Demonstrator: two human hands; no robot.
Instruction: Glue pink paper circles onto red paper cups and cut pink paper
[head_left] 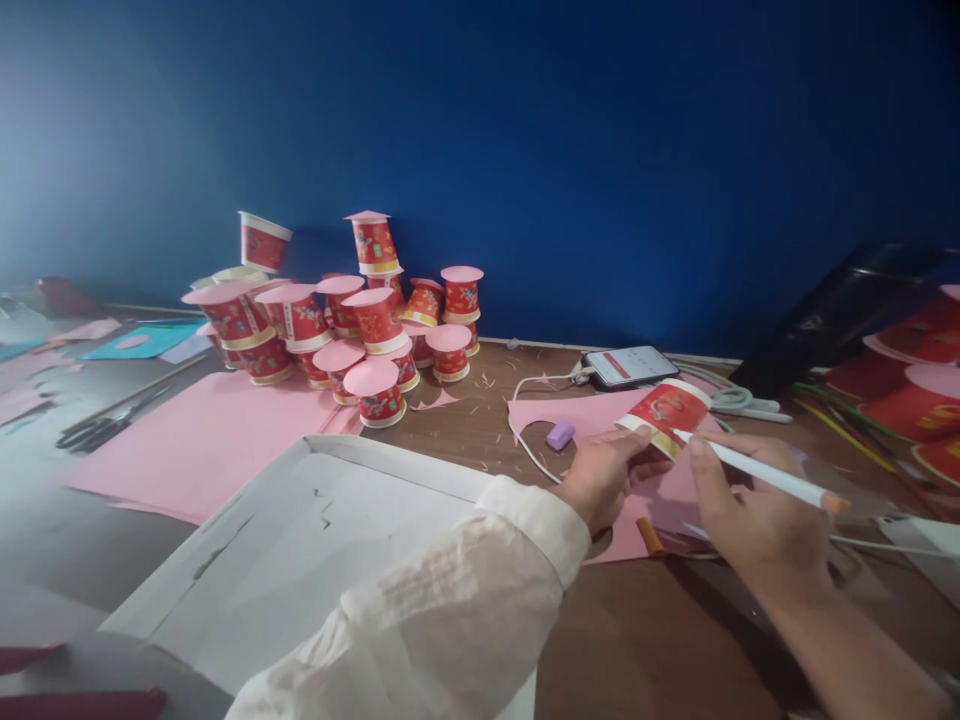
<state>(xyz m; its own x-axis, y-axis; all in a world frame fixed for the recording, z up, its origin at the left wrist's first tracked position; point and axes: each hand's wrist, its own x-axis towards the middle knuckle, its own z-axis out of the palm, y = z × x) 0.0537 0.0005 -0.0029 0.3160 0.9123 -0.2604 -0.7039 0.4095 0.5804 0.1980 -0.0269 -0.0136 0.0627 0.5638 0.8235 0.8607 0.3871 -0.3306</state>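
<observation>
At three o'clock from the view's centre, a red paper cup point(671, 405) sits tilted, pinched near its gold band by the left hand point(606, 476). The right hand point(776, 520) pinches a white pen point(772, 472), tip at the cup. At nine o'clock, pink-topped cups point(377, 322) stand stacked.

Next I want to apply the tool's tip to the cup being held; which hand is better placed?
Likely the right hand: it holds the white pen-like tool, tip pointed at the red paper cup. The left hand is occupied holding that cup.
</observation>
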